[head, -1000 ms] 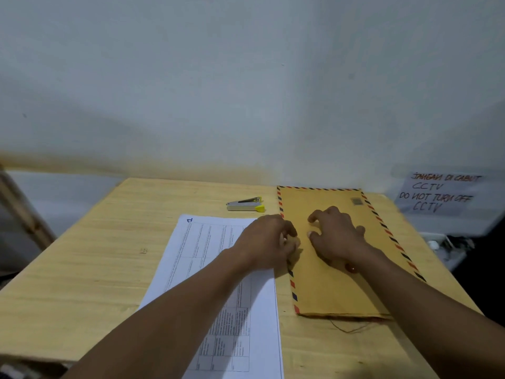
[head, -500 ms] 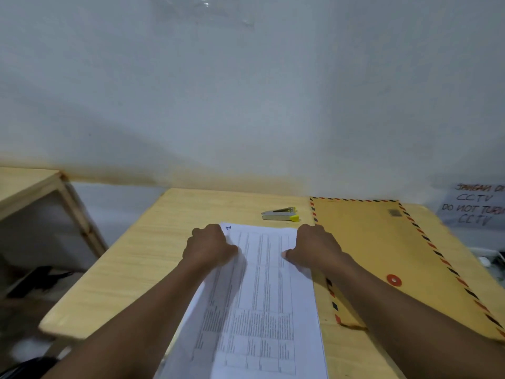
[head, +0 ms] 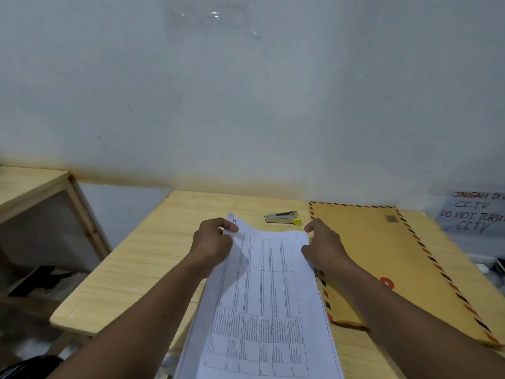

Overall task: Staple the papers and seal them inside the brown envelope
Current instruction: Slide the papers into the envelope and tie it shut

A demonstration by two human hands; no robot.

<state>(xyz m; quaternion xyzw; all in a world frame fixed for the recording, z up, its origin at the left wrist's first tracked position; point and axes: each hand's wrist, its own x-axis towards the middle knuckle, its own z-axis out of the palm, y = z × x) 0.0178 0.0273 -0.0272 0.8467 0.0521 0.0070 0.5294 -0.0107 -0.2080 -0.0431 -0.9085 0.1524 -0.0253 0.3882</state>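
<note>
White printed papers (head: 262, 302) with tables lie lengthwise in the middle of the wooden table (head: 142, 263). My left hand (head: 211, 242) pinches their far left corner, which is lifted off the table. My right hand (head: 325, 248) holds the far right corner, fingers curled on the edge. The brown envelope (head: 382, 258) with striped borders and a red string button lies flat to the right of the papers, partly under my right forearm. A grey stapler (head: 282, 216) with a yellow end rests beyond the papers, between my hands.
A white wall rises right behind the table. A handwritten CCTV notice (head: 472, 214) hangs at the right. A second wooden table (head: 32, 184) stands at the left, with a dark object (head: 35, 280) on the floor beneath it.
Both hands left the envelope and moved left onto the papers' far corners. The far left corner is now lifted. The view has shifted left.
</note>
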